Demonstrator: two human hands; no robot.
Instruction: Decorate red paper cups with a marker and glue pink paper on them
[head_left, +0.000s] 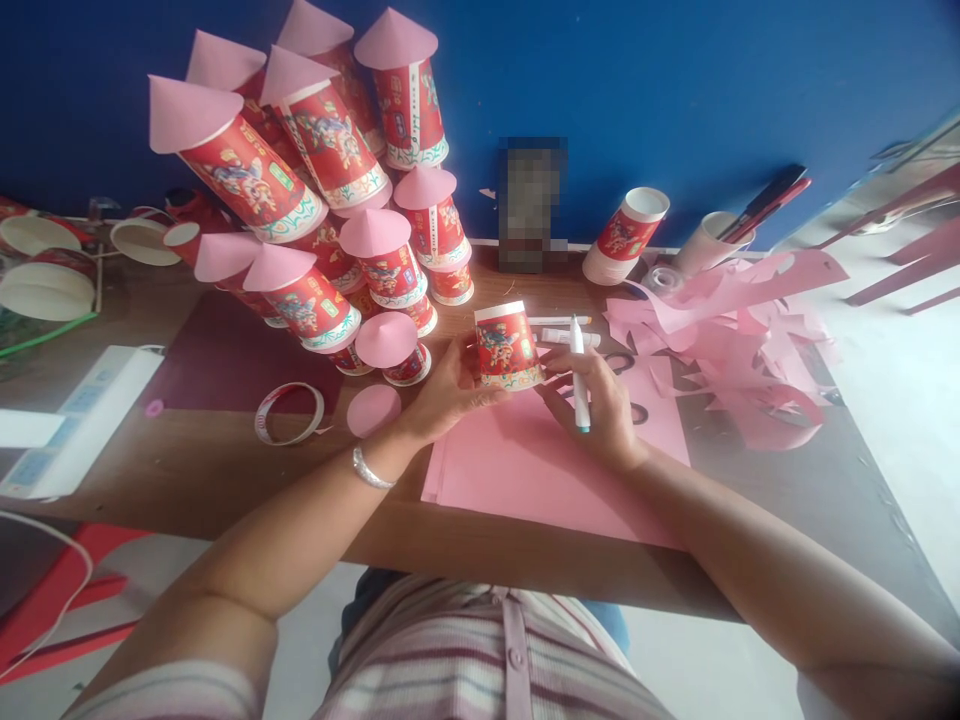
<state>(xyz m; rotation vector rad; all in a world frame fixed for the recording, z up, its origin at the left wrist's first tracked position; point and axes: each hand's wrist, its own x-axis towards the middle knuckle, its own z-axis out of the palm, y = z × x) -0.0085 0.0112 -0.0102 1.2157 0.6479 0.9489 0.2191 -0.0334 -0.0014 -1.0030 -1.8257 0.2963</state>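
My left hand [444, 392] grips a red paper cup [507, 348] by its side, over the pink paper sheets [555, 480]. The cup has printed figures, a white band at the top and drawn curls along its lower edge. A white marker [579, 375] with a teal end is held upright between the fingers of my right hand [600, 405], whose fingertips reach the cup's right side. Black-handled scissors [639, 412] lie partly hidden behind that hand. Left of the cup stands a small cup tower with a pink cone top [386, 340].
Many cone-topped red cup towers [330, 140] crowd the back left by the blue wall. Pink paper scraps [750, 350] heap at the right, near a pen holder [712, 240] and stacked cups [626, 235]. A tape roll [289, 413] and a white power strip [82, 420] lie left.
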